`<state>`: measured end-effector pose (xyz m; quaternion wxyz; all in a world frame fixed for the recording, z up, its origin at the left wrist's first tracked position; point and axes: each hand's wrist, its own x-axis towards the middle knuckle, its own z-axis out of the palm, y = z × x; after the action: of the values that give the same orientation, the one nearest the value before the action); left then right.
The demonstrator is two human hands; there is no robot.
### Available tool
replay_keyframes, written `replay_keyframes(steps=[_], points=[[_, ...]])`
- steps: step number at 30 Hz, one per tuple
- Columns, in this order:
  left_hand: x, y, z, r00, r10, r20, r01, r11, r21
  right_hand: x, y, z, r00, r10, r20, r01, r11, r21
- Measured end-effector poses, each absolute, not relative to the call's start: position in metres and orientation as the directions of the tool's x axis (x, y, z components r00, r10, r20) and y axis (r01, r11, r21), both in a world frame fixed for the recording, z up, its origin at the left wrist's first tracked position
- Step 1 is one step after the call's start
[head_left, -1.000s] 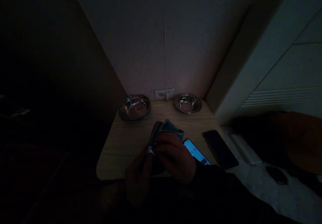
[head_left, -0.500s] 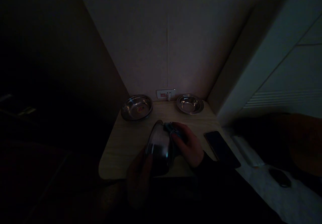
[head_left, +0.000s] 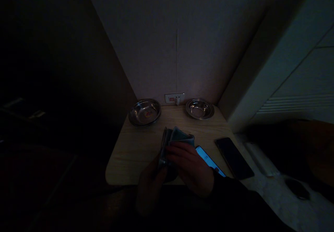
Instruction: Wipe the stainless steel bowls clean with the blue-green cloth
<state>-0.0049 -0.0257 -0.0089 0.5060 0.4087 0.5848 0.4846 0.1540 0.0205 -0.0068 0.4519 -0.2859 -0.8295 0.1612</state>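
My left hand grips a metal bowl by its lower left side, tilted up on edge near the front of the small table. My right hand presses a folded bluish cloth against the bowl, fingers lying together over it. Much of the bowl is hidden behind the cloth and my right hand, and the scene is very dark. Just right of that hand lies a phone with a lit screen, partly covered by my wrist.
On the wooden table, one metal bowl stands at the back left and a smaller one at the back right. A dark phone lies by the right edge. Behind is a wall socket with a plug.
The bowl has turned, so its shiny outer side no longer faces me. My right hand has shifted down and left with the cloth. The lit phone has come into view.
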Motion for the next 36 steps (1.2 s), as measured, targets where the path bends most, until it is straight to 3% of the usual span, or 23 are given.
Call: replay_keyframes(steps=[2, 6, 18, 23, 29, 31, 34, 36], points=[[-0.004, -0.025, -0.005, -0.134, 0.972, -0.192, 0.035, 0.198, 0.98, 0.153, 0.022, 0.0, -0.468, 0.6, 0.649, 0.371, 0.8, -0.472], [-0.003, -0.026, -0.001, -0.127, 0.97, -0.209, 0.056, 0.218, 0.974, 0.15, 0.026, 0.005, -0.426, 0.656, 0.623, 0.453, 0.751, -0.481], [-0.008, -0.03, -0.012, -0.119, 0.965, -0.233, 0.086, 0.244, 0.966, 0.151, 0.04, 0.003, -0.499, 0.644, 0.58, 0.341, 0.761, -0.552], [-0.013, -0.031, -0.009, -0.111, 0.958, -0.264, 0.119, 0.277, 0.954, 0.154, 0.045, -0.001, -0.376, 0.759, 0.531, 0.404, 0.65, -0.644], [-0.012, -0.026, -0.016, -0.082, 0.97, -0.23, 0.027, 0.233, 0.972, 0.147, 0.026, -0.002, -0.442, 0.67, 0.596, 0.336, 0.74, -0.583], [-0.01, -0.026, -0.017, -0.079, 0.966, -0.245, -0.026, 0.243, 0.97, 0.153, 0.038, -0.01, -0.372, 0.755, 0.539, 0.353, 0.653, -0.67], [-0.01, -0.028, -0.014, -0.111, 0.962, -0.25, -0.062, 0.244, 0.968, 0.168, 0.06, -0.023, -0.202, 0.919, 0.339, 0.314, 0.389, -0.866], [-0.011, -0.028, -0.011, -0.174, 0.955, -0.241, -0.117, 0.222, 0.968, 0.175, 0.066, -0.026, -0.142, 0.955, 0.259, 0.252, 0.288, -0.924]])
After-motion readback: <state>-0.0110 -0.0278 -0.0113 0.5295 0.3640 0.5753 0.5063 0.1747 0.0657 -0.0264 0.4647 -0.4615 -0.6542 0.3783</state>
